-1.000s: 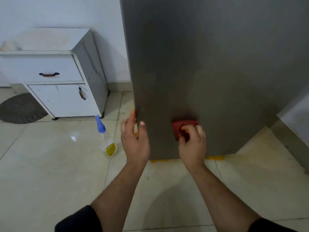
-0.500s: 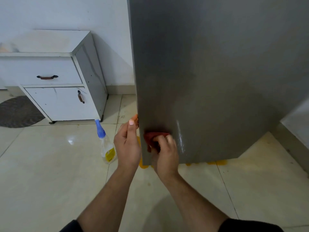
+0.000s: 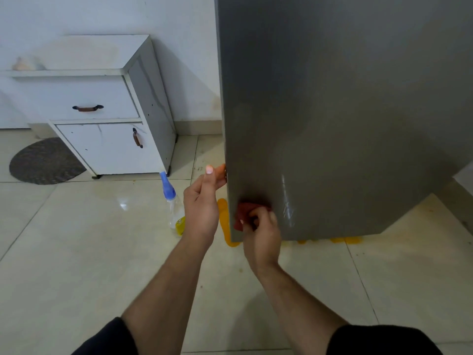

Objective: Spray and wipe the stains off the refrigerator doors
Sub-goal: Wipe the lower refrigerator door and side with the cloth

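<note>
A grey refrigerator door [image 3: 332,111] fills the right of the head view, swung open over the floor. My right hand [image 3: 261,229] grips a red cloth [image 3: 245,211] and presses it against the door's lower left corner. A wet streak [image 3: 286,201] shines just right of the cloth. My left hand [image 3: 202,203] holds the door's left edge, fingers curled round it with the fingertips hidden behind. A clear spray bottle [image 3: 174,206] with a blue nozzle and yellow liquid stands on the floor left of my left hand.
A white cabinet [image 3: 110,111] with a drawer and a small door stands at the back left against the wall. A dark round mat [image 3: 43,162] lies left of it. Yellow marks [image 3: 225,221] show on the cream floor tiles under the door.
My right hand has carried the red cloth leftward along the door's bottom to its left corner, leaving a wet streak. My left hand has stayed on the door's edge.
</note>
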